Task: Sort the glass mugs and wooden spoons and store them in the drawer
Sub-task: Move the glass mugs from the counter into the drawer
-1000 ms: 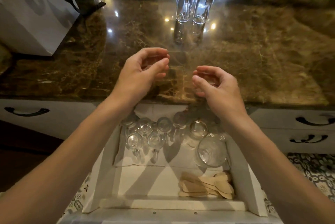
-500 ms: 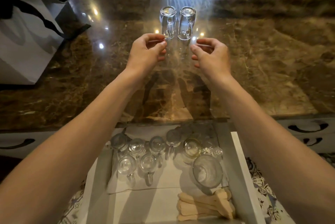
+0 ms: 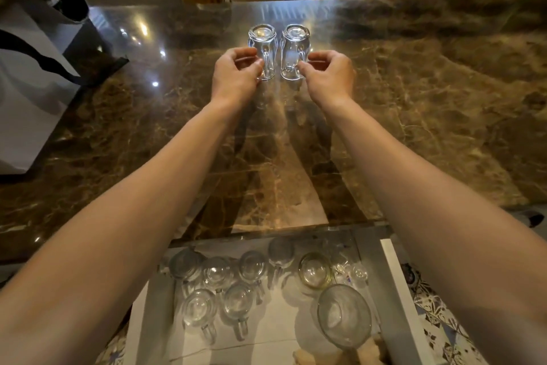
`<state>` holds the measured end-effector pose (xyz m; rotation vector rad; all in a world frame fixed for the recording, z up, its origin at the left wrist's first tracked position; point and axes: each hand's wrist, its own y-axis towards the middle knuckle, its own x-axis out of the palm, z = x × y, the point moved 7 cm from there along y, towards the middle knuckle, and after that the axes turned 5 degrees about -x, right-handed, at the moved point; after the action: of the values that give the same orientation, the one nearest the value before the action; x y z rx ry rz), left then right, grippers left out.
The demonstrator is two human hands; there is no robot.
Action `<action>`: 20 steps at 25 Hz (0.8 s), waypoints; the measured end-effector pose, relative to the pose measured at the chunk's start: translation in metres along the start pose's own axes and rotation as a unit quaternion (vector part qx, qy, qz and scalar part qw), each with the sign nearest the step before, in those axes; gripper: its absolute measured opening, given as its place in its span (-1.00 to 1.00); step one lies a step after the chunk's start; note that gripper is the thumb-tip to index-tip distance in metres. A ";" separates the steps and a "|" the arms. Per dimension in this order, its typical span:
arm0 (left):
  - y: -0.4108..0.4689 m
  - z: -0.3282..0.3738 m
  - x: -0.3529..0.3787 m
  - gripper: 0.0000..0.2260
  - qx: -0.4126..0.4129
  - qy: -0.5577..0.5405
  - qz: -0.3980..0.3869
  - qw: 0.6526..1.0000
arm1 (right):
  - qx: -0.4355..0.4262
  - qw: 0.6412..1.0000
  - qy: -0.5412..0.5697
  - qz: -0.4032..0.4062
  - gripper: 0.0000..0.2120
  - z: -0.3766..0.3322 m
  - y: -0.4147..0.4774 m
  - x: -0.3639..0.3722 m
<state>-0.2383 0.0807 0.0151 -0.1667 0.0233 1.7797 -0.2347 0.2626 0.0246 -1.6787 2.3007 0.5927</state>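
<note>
Two clear glass mugs (image 3: 278, 52) stand upside-down, side by side; more mugs (image 3: 225, 284) fill the open drawer (image 3: 373, 282).

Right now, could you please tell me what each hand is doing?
Left hand: fingers closing around the left glass mug.
Right hand: fingers closing around the right glass mug.

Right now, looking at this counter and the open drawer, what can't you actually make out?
- Head view: the wooden spoons are cut off by the bottom edge.
- Head view: whether the left hand and right hand already grip the two mugs on the counter; the fingers cover the contact.
- Head view: the small items at the drawer's back right are too dim and small to name.
</note>
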 end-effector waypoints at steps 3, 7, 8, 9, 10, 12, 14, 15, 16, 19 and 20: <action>0.009 -0.011 0.007 -0.73 0.000 0.019 0.028 0.999 | 0.003 1.000 -0.015 -0.002 -0.74 0.009 0.010 0.008; 0.017 -0.021 0.015 -0.72 -0.011 0.019 0.038 0.999 | 0.023 0.999 0.012 0.019 -0.75 0.019 0.023 0.014; 0.020 -0.020 0.017 -0.72 -0.004 0.024 0.038 0.999 | 0.026 0.999 0.017 0.015 -0.75 0.021 0.026 0.015; 0.022 -0.018 0.018 -0.72 0.008 0.032 0.041 0.999 | 0.024 1.000 0.013 0.008 -0.75 0.022 0.028 0.016; 0.024 -0.015 0.019 -0.72 0.025 0.044 0.047 0.998 | 0.018 1.000 0.004 0.000 -0.76 0.023 0.031 0.017; 0.026 -0.007 0.021 -0.71 0.060 0.066 0.059 0.994 | 0.006 1.000 -0.002 -0.009 -0.79 0.021 0.037 0.018; 0.031 -0.003 0.023 -0.73 0.075 0.081 0.068 0.992 | -0.001 1.000 0.003 -0.012 -0.83 0.018 0.043 0.020; 0.035 -0.002 0.022 -0.75 0.076 0.090 0.070 0.991 | -0.002 1.000 -0.001 -0.012 -0.85 0.016 0.045 0.022; 0.038 -0.001 0.022 -0.76 0.077 0.100 0.069 0.990 | 0.000 1.000 -0.006 -0.011 -0.85 0.016 0.047 0.023; 0.043 -0.004 0.021 -0.81 0.080 0.118 0.072 0.987 | 0.012 0.999 -0.030 0.006 -0.88 0.018 0.049 0.025; 0.042 -0.005 0.021 -0.81 0.082 0.121 0.075 0.986 | 0.016 0.999 -0.038 0.012 -0.90 0.019 0.049 0.025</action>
<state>-0.2833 0.0917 0.0045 -0.2671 0.3642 1.8887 -0.2898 0.2622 0.0064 -1.5880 2.2692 0.6113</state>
